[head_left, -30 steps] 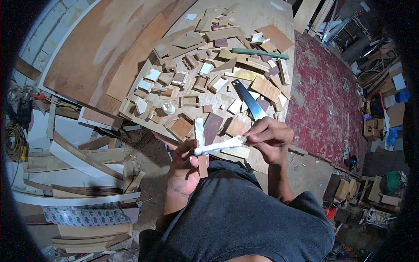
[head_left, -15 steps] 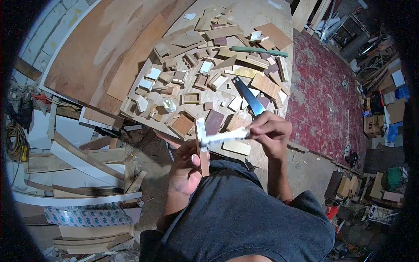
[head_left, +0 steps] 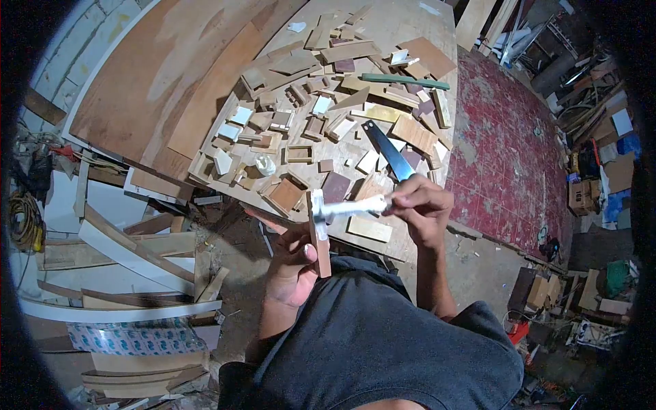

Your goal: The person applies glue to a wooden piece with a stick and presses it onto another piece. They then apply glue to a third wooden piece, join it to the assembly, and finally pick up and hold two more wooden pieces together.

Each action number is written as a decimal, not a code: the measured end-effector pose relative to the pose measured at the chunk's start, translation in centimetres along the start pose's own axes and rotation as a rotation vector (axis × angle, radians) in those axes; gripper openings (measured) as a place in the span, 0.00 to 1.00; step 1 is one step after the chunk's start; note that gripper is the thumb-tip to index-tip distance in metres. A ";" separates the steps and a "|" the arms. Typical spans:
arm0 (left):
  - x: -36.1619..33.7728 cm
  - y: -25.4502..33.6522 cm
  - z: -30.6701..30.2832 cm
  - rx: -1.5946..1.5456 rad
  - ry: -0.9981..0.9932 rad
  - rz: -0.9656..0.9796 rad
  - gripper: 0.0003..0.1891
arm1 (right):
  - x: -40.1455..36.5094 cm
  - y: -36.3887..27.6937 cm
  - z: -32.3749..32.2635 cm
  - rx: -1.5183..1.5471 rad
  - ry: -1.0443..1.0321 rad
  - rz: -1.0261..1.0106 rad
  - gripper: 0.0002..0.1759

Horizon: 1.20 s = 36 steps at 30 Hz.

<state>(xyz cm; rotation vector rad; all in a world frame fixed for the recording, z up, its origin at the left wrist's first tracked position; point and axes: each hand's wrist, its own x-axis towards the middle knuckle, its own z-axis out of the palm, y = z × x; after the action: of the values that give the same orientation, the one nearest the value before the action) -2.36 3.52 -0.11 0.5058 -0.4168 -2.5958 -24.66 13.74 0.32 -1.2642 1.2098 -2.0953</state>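
My left hand (head_left: 292, 268) is closed around a narrow wooden piece (head_left: 320, 249), held upright in front of my shirt. White paste coats its upper edge. Pinched in the fingers of my right hand (head_left: 425, 208) is a white-coated stick (head_left: 357, 207), its far end against the pasted part of the wood; the coating and blur hide what kind of stick it is. Just beyond my right hand, a saw (head_left: 388, 152) lies on the worktable (head_left: 417, 27). A small white container or lump (head_left: 264, 165) stands near the table's front left.
Small wooden boxes, such as an open box (head_left: 285, 194), and several offcuts cover the worktable. A green strip (head_left: 404, 81) lies towards the back. Large wooden panels (head_left: 150, 89) lean at the left, above stacked boards (head_left: 137, 256). A red floor (head_left: 506, 150) extends to the right.
The stick has shifted slightly upward along the wood's pasted edge, moving with my right hand. My left hand keeps its hold, with the wooden piece tilted slightly differently.
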 end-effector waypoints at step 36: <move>-1.4 0.7 -0.2 -0.074 -0.005 0.052 0.20 | -1.0 -0.1 1.0 -0.151 -0.125 -0.032 0.08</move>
<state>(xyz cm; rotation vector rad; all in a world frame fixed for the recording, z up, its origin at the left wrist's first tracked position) -0.83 3.61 0.36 0.4571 -0.3298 -2.5525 -23.23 14.04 0.15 -1.4669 1.3202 -1.9449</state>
